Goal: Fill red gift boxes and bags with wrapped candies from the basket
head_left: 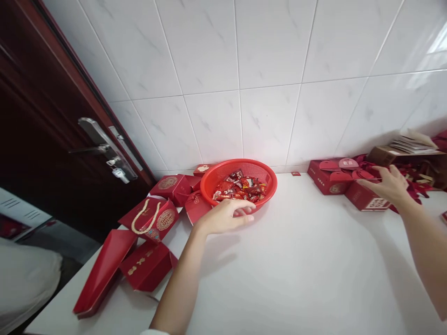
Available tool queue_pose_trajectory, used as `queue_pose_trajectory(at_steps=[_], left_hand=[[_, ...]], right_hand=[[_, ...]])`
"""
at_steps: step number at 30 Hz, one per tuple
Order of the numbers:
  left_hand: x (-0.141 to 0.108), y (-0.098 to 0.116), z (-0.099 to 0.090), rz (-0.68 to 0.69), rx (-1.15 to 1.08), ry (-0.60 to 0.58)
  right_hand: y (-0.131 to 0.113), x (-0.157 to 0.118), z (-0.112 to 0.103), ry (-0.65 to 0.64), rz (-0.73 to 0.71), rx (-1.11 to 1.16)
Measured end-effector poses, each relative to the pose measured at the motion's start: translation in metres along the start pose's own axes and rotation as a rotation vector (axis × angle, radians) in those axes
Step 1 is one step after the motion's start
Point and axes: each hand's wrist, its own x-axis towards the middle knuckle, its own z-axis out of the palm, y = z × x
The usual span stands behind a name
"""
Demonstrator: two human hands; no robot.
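Observation:
My left hand (226, 217) hovers at the front rim of a red plastic basket (211, 182), thumb and fingers apart and nothing between them. Wrapped candies (240, 186) in red and brown wrappers lie inside the basket. Over on the right, my right hand (391, 186) is spread above a small red gift box (363, 195) with a white printed label. Its thumb is close to the box top; whether it touches, I cannot tell. Just left of that box stands a larger red gift box (330, 176) with an interlocking flap top.
Left of the basket sit several red boxes, one a gift box with a rope handle (148, 218), and a long open red box (104, 270). A brown cardboard box (382, 153) with papers is at the right. A tiled wall (265, 121) backs the white table (279, 279).

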Motion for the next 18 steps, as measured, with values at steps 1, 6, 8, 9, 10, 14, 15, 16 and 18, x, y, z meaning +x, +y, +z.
queue_pose_trajectory(at_steps=[1, 6, 8, 9, 10, 14, 15, 16, 18], left_hand=[[-0.004, -0.002, -0.007, -0.005, -0.002, 0.060], [-0.035, -0.012, -0.046, -0.045, 0.051, 0.568], [-0.050, -0.009, -0.057, -0.071, 0.146, 0.796], [-0.058, -0.007, -0.061, -0.099, 0.210, 0.900], [-0.066, -0.005, -0.065, -0.145, 0.277, 0.991], [-0.099, -0.006, -0.077, -0.538, 0.452, 1.093], [-0.106, -0.011, -0.080, -0.630, 0.451, 1.048], [-0.113, -0.018, -0.083, -0.697, 0.441, 1.006], [-0.123, -0.032, -0.089, -0.715, 0.433, 0.939]], right_hand=[[-0.009, -0.001, -0.003, -0.009, 0.055, 0.067], [-0.072, -0.018, -0.031, 0.017, -0.074, 0.413], [-0.098, -0.026, -0.040, 0.040, -0.161, 0.509], [-0.111, -0.030, -0.043, 0.049, -0.198, 0.563], [-0.123, -0.034, -0.045, 0.052, -0.230, 0.628], [-0.169, -0.051, -0.046, -0.042, -0.423, 0.801], [-0.179, -0.055, -0.045, -0.088, -0.466, 0.813], [-0.189, -0.059, -0.044, -0.138, -0.495, 0.821], [-0.206, -0.066, -0.043, -0.234, -0.529, 0.836]])
